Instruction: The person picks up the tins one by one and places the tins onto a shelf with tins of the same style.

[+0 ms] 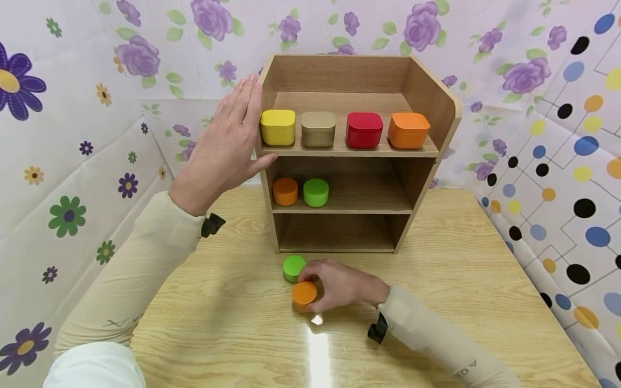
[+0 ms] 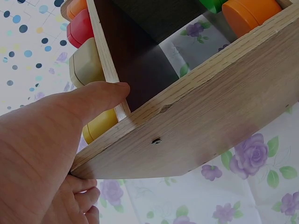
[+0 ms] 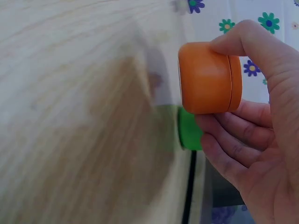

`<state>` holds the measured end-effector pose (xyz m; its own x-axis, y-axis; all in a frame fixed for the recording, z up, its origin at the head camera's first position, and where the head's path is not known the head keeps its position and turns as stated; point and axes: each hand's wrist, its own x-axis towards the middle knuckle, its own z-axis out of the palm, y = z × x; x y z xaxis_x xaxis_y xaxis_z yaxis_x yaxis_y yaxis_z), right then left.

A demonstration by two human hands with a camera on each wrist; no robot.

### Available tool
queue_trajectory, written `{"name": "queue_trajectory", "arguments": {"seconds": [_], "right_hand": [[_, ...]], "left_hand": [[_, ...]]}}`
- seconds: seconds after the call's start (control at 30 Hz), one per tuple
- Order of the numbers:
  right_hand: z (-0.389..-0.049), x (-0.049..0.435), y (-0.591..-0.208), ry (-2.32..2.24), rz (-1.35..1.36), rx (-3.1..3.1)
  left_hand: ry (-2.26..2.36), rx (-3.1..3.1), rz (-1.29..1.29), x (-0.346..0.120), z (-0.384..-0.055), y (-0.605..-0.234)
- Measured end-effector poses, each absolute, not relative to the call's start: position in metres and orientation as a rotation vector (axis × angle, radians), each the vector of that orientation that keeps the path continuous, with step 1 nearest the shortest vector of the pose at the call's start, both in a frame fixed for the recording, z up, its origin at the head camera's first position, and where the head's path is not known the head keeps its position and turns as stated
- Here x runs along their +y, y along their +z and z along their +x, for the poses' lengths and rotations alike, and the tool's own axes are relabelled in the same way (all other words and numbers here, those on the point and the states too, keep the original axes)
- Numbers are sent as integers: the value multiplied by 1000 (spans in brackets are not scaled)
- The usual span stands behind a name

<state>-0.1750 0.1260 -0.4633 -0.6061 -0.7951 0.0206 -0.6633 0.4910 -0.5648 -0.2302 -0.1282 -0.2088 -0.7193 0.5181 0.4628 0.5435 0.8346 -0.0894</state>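
My right hand pinches an orange round lidded container between thumb and fingers, close over the table in front of the shelf. Right behind it on the tabletop sits a green round container, partly covered by my fingers in the right wrist view. Up on the left, my left hand lies along the outer side of the wooden shelf, fingers straight. Its thumb reaches across the front edge, by the top board. The middle level holds another orange round container and another green one side by side.
Along the top board stand yellow, khaki, red and orange rounded-square lidded boxes. Beneath everything is a light wood table. Patterned cloth walls the table in at the back and both sides.
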Motion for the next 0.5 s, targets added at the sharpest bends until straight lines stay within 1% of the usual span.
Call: {"name": "queue_trajectory", "arguments": {"seconds": [0.13, 0.5], "right_hand": [[-177, 130, -453, -809, -1248, 2476], [-180, 151, -420, -801, -1366, 2518]], "left_hand": [[-64, -2530, -784, -128, -230, -209], [-66, -2529, -779, -128, -230, -209]]}}
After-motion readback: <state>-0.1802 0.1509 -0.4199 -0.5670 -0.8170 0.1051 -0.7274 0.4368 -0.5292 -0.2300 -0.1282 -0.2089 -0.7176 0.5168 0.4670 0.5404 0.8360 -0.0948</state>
